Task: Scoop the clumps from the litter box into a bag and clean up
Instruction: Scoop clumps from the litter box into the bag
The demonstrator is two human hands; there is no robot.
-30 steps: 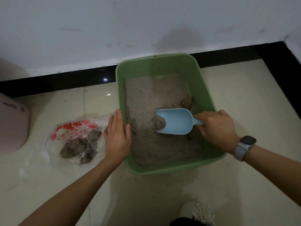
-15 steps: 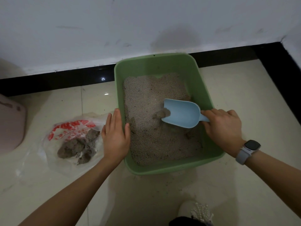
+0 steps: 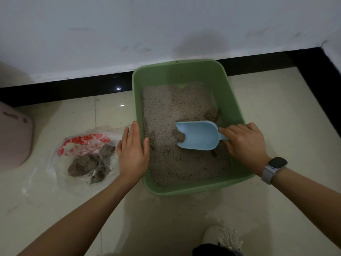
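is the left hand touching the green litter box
Touching. The head view shows the left hand laid flat over the left rim of the green litter box, fingers outside and thumb hooked over the edge toward the litter.

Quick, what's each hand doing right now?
Left hand: open, resting on the litter box rim.
Right hand: gripping the blue scoop.

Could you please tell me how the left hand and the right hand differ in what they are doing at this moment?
The left hand lies flat with straight fingers against the rim of the green litter box, while the right hand curls round the handle of the blue scoop. The left hand sits at the box's outer side; the right hand reaches inside, over the litter. Only the right wrist wears a watch. Both touch something.
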